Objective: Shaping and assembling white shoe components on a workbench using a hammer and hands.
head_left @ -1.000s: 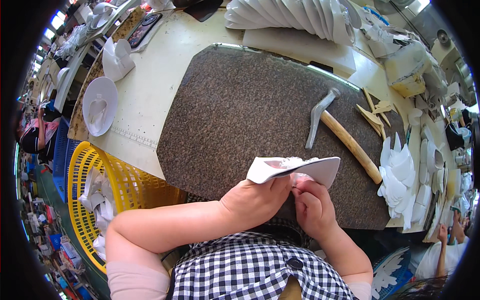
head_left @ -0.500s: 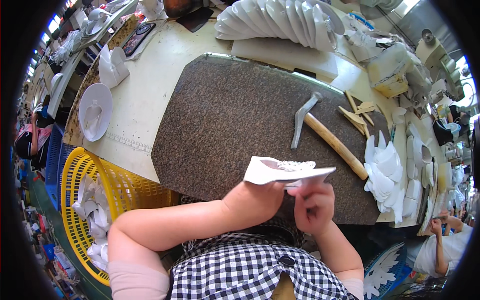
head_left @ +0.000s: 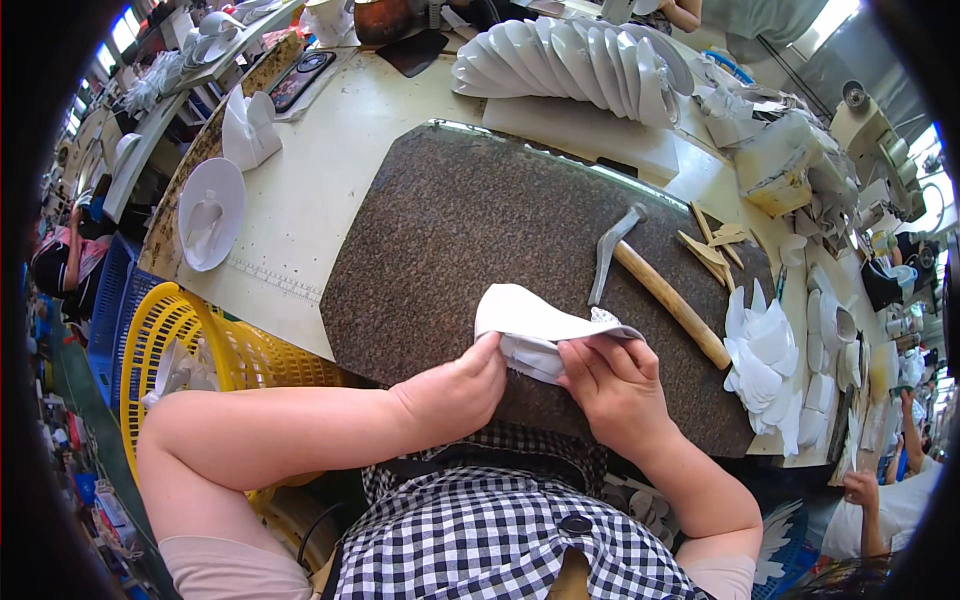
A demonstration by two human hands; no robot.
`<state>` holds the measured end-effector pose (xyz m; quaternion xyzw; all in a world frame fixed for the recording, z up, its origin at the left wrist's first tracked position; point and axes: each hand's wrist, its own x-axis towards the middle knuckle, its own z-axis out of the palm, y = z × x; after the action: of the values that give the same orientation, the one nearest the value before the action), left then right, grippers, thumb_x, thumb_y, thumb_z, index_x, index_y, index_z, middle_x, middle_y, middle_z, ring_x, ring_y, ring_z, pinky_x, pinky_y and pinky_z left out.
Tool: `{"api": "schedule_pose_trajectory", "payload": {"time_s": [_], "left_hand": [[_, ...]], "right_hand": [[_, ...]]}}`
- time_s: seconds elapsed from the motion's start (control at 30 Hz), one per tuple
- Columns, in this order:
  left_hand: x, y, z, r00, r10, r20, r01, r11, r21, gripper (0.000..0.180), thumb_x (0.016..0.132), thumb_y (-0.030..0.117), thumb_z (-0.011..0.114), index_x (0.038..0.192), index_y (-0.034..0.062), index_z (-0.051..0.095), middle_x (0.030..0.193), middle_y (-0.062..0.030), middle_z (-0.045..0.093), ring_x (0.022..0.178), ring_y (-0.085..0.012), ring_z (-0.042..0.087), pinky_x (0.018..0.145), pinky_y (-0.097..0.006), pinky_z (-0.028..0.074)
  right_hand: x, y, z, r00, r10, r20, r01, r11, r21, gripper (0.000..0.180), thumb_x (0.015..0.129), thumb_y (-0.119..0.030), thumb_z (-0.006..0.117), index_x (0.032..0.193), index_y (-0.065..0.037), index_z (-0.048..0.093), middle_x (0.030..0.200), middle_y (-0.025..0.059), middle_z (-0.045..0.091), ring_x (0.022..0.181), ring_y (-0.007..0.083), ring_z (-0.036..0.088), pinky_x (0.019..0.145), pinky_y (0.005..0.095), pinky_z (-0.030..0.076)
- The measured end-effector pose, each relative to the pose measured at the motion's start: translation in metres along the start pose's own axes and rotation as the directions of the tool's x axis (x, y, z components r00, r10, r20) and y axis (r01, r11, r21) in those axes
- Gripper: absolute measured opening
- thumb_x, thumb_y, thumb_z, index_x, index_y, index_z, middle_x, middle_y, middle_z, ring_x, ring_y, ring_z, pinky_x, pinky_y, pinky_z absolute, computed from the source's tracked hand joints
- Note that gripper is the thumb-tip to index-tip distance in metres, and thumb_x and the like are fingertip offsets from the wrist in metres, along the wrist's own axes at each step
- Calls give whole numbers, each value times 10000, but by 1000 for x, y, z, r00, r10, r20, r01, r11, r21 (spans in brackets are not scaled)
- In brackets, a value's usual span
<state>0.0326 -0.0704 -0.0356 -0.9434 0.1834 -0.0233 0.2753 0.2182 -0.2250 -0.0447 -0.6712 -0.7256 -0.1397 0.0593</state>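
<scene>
Both hands hold a white shoe upper (head_left: pixel 530 315) above the near edge of a brown speckled stone slab (head_left: pixel 440 240). My left hand (head_left: pixel 462 388) pinches its left end between thumb and fingers. At the other end, my right hand (head_left: pixel 618 388) grips the edge, fingers bent over it. A small part of a glittery trim shows beside the right fingers. Beneath the upper's curved edge a folded white layer is visible. Farther right on the slab lies a hammer (head_left: pixel 672 305) with a wooden handle, touched by neither hand.
White cut pieces (head_left: pixel 765 365) lie by the slab's right edge, near beige strips (head_left: pixel 708 258). Stacked white uppers (head_left: pixel 560 65) stand at the back. Left are a white oval piece (head_left: pixel 228 190), a phone (head_left: pixel 303 80) and a yellow basket (head_left: pixel 265 355). Another person's hand (head_left: pixel 860 488) shows far right.
The shoe upper has turned so that its broad white side faces up, and most of the glittery trim is now hidden. My left hand has shifted left; my right fingers now fold over the edge.
</scene>
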Motion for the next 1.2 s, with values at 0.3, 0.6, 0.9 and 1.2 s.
{"api": "schedule_pose_trajectory", "payload": {"time_s": [0.3, 0.6, 0.9, 1.2], "left_hand": [[34, -3, 12, 956, -250, -152, 201, 938, -281, 330, 806, 197, 518, 930, -90, 625, 971, -250, 628, 878, -376, 650, 876, -464, 503], [42, -15, 3, 940, -332, 77, 324, 805, -497, 236, 788, 207, 547, 891, 9, 624, 837, -100, 621, 680, -205, 629, 595, -284, 519], [39, -6, 7, 864, -501, -48, 409, 754, -514, 311, 784, 216, 621, 1030, 28, 595, 872, -50, 592, 716, -163, 596, 566, -258, 489], [19, 9, 17, 835, -544, -87, 418, 728, -543, 270, 790, 145, 557, 992, -27, 606, 862, -80, 559, 784, -185, 582, 658, -272, 510]], "right_hand": [[2, 4, 7, 997, -73, -23, 76, 961, 266, 289, 834, -135, 588, 1045, 56, 633, 1074, 174, 654, 1079, 297, 597, 922, 396, 475], [5, -9, 8, 981, 182, -72, -143, 916, 375, 256, 798, -161, 643, 983, 16, 654, 1017, 131, 664, 1020, 263, 615, 876, 369, 492], [13, 5, 13, 987, 107, -122, -61, 941, 333, 118, 746, -97, 571, 844, -33, 579, 854, 97, 637, 798, 233, 639, 699, 346, 499], [6, -4, 5, 993, 19, -119, 13, 964, 264, 216, 771, -135, 569, 951, -17, 564, 899, 107, 609, 794, 235, 616, 713, 355, 481]]}}
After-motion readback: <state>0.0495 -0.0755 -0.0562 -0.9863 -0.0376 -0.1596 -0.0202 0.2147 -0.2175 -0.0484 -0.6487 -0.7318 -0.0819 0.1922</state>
